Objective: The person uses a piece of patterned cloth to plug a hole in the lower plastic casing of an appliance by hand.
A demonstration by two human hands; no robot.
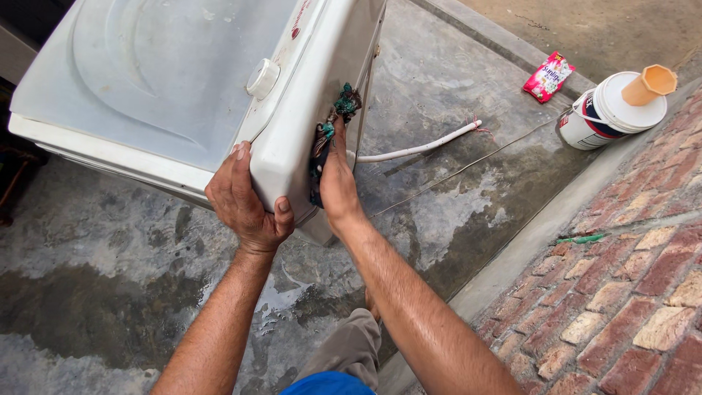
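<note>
while our left hand [245, 201] grips the white washing machine [168, 88] corner, our right hand [338, 183] presses a dirty rag [329, 132] against its side.

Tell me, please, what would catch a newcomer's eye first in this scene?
The big white washing machine fills the upper left, on wet concrete. The left hand grips its near corner; the right hand presses a dark rag against its side. Far right, a white bucket lies beside the brick paving.
</note>
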